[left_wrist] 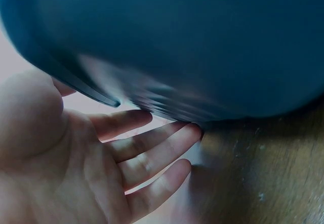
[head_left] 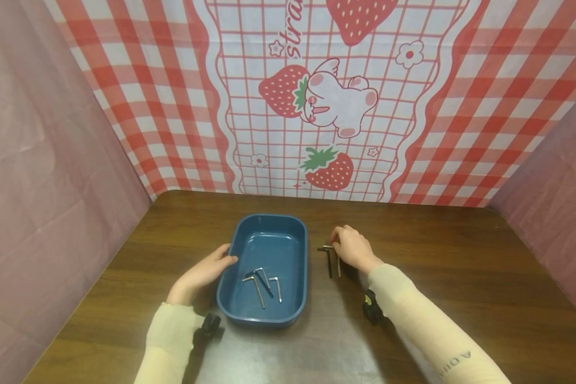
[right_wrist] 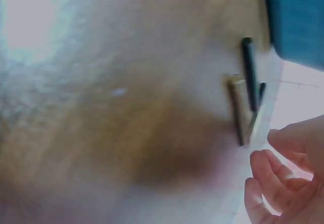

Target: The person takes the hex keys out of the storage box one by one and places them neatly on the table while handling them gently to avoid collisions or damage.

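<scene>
My left hand (head_left: 205, 272) holds the left rim of a blue rectangular tray (head_left: 301, 266), thumb over the edge. In the left wrist view its fingers (left_wrist: 162, 150) spread against the outer wall. Inside the tray's near half lie several L-shaped hex keys, among them a gold-toned hex key (head_left: 258, 293) and a silver hex key (head_left: 279, 290). Right of the tray, my right hand (head_left: 354, 248) is over the corner of a brass-toned hex key (head_left: 338, 265), fingertips loosely bent right by it. A black hex key (head_left: 329, 265) lies alongside.
Everything stands on a brown wooden table (head_left: 441, 266). A red-and-white checked cloth (head_left: 158, 106) with strawberry prints hangs behind its far edge. Pink fabric (head_left: 43, 186) hangs at both sides. Each wrist carries a small black camera (head_left: 372, 306).
</scene>
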`<action>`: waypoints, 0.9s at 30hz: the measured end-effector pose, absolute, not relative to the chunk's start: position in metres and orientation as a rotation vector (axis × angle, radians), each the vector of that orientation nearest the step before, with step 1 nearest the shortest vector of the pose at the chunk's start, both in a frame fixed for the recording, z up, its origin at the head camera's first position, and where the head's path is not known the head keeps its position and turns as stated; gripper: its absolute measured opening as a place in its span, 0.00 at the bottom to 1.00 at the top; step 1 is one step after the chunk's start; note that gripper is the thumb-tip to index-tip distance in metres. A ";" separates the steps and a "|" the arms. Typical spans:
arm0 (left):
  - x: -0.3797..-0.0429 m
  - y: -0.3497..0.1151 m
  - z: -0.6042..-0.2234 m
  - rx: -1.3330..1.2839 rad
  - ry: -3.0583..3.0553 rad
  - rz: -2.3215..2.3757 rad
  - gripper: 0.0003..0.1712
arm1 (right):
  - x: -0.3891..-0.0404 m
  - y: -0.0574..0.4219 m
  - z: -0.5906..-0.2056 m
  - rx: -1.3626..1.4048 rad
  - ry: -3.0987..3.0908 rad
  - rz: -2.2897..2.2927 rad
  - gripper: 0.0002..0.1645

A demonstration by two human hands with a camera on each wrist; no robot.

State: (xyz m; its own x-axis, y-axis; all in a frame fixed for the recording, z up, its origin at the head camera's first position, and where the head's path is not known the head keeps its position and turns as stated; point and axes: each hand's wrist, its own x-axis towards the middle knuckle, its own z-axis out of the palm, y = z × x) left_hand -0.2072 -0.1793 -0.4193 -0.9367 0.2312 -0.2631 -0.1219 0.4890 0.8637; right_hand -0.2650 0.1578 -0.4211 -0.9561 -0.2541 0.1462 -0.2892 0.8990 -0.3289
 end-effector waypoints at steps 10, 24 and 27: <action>-0.207 -0.179 -0.419 0.094 2.403 1.406 0.30 | -0.260 0.141 -0.397 0.523 -2.884 0.569 0.05; -0.206 -0.179 -0.419 0.097 2.395 1.430 0.29 | -0.247 0.103 -0.380 0.672 -2.721 0.574 0.04; -0.206 -0.178 -0.419 0.098 2.394 1.431 0.29 | -0.242 0.096 -0.378 0.700 -2.723 0.570 0.04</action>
State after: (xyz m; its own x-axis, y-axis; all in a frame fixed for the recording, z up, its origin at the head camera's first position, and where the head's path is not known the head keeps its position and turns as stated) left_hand -0.2062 -0.1778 -0.4192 -0.9368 0.2347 -0.2593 -0.1173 0.4877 0.8651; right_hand -0.2420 0.0963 -0.3782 -0.8461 -0.4014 0.3506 -0.5083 0.8057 -0.3042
